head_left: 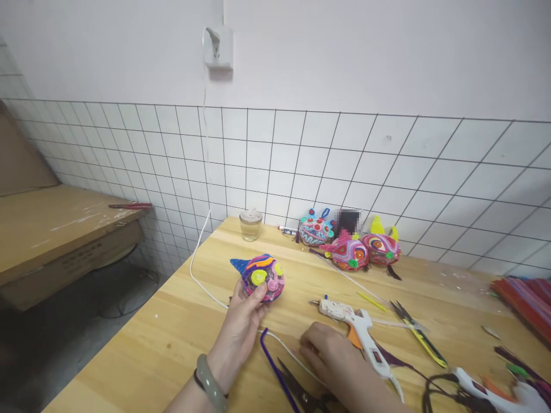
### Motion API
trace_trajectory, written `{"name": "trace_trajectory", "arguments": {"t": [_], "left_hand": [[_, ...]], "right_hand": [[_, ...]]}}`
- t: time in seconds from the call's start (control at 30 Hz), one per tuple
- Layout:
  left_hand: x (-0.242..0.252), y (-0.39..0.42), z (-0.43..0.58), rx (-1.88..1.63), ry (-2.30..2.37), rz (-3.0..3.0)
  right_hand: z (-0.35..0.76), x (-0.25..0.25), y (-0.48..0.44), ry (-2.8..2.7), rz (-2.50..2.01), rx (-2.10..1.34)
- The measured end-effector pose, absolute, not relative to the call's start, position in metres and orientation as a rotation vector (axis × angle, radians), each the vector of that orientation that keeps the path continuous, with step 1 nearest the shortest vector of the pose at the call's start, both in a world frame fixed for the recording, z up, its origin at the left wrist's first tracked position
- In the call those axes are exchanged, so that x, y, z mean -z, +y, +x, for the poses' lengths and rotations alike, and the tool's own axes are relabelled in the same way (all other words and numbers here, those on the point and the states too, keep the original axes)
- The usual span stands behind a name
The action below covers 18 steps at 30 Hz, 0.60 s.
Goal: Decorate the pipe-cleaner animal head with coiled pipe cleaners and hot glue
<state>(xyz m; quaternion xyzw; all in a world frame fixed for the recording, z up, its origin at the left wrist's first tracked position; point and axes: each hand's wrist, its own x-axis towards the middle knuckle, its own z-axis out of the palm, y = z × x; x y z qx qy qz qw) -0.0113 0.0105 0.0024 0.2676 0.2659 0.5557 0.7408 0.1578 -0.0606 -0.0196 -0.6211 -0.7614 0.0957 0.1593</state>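
My left hand [247, 315] grips a round craft figure [263, 278] covered in coiled pipe cleaners, with yellow and pink discs and a blue pointed ear. Its thumb presses on the front; the other fingers pass behind. My right hand [327, 350] is low over the table with curled fingers; anything inside them is hidden. Between the hands are a bent purple pipe cleaner [275, 367] and dark-bladed scissors [297, 387], their handles partly covered by my right hand. Just beyond that hand lies a white glue gun [361, 330] with an orange trigger.
Several similar figures [316, 229] stand along the tiled wall, near a lidded glass [250, 225]. Yellow-handled tweezers or snips [419, 335] lie to the right, with a second glue gun [486, 390] and red pipe cleaners [523, 304]. A white cord [198, 275] hangs from the socket.
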Motion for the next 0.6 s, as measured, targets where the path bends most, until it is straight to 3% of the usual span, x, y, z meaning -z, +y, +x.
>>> {"name": "trace_trajectory", "arguments": {"t": [0.3, 0.47, 0.6], "left_hand": [[-0.002, 0.01, -0.011, -1.174, 0.621, 0.623], [0.001, 0.004, -0.005, -1.083, 0.589, 0.706], [0.002, -0.005, 0.001, -0.936, 0.611, 0.772]], "right_hand": [[0.147, 0.043, -0.052, -2.182, -1.81, -0.167], [0.161, -0.001, -0.059, -2.111, -1.624, -0.175], [0.166, -0.028, -0.067, -1.965, -1.349, 0.031]]}}
